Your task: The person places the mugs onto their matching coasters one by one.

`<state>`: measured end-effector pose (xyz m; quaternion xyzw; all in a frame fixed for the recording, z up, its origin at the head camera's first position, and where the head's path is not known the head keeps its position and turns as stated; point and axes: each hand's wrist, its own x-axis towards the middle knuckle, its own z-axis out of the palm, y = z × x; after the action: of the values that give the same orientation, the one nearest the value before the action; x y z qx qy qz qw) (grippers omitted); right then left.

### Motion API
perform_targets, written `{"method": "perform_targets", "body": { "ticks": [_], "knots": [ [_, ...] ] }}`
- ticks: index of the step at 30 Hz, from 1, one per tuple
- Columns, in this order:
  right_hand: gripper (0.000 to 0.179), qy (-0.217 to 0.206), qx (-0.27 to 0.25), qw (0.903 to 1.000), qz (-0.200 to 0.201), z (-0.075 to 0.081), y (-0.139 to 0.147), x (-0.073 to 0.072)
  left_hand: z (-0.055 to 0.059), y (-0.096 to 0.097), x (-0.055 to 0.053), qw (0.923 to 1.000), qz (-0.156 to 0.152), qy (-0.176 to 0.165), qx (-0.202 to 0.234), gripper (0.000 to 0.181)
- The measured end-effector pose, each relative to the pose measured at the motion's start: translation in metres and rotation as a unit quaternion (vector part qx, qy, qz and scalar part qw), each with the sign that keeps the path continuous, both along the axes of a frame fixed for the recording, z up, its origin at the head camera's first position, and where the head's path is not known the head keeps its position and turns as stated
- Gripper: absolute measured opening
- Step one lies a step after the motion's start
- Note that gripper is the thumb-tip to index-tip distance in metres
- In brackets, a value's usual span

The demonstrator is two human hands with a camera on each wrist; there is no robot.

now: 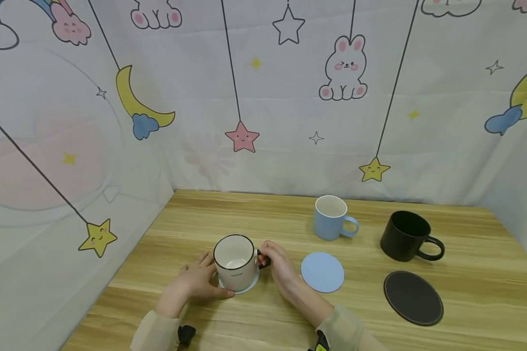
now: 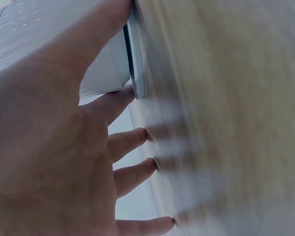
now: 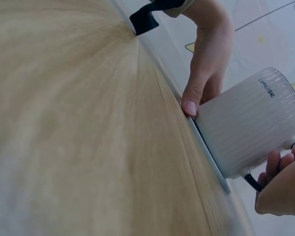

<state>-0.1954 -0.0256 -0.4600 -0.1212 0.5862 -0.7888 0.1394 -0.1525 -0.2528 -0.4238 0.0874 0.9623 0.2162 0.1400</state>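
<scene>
A white mug [image 1: 234, 263] with a black rim and the word "concise" on its side stands upright on a pale round coaster [image 1: 251, 286]. My right hand [image 1: 281, 268] grips the mug's black-and-white handle [image 3: 253, 183] with curled fingers. On the other side, my left hand [image 1: 197, 280] holds the coaster at its edge between thumb and index finger. The thumb [image 3: 191, 105] lies at the near edge, close to the mug's base. In the left wrist view the other fingers [image 2: 135, 177] spread out with their tips on the table.
To the right, a light blue mug [image 1: 329, 219] stands behind a blue round coaster [image 1: 322, 272]. Farther right are a black mug [image 1: 404, 236] and a black round coaster [image 1: 414, 298]. The wooden table [image 1: 268, 214] meets a patterned cloth backdrop [image 1: 285, 165].
</scene>
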Motion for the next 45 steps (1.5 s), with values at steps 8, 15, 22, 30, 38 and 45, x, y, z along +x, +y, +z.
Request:
{"method": "perform_targets", "body": {
  "ticks": [8,15,22,30,38,45],
  "knots": [
    [0.026,0.005,0.016,0.9998,0.007,0.003,0.002,0.001,-0.003,0.0,-0.001,1.0,0.003,0.003,-0.003,0.102],
    [0.023,0.02,0.036,0.9988,0.025,0.003,0.004,-0.001,-0.003,-0.002,0.0,1.0,0.0,0.004,0.0,0.103],
    [0.023,0.055,0.1,0.9922,0.052,0.007,0.009,-0.008,-0.003,-0.002,0.0,1.0,0.001,0.002,0.001,0.103],
    [0.028,0.089,0.131,0.9855,0.061,0.011,0.011,-0.009,-0.002,-0.002,-0.002,1.0,-0.004,0.0,-0.004,0.103],
    [0.025,0.102,0.145,0.9821,0.065,0.013,0.016,-0.009,-0.002,0.0,-0.002,1.0,-0.005,0.001,-0.007,0.103],
    [0.018,0.148,0.222,0.963,0.04,0.016,0.02,-0.008,-0.002,-0.001,-0.001,0.9999,0.0,0.009,-0.013,0.103]
  ]
}}
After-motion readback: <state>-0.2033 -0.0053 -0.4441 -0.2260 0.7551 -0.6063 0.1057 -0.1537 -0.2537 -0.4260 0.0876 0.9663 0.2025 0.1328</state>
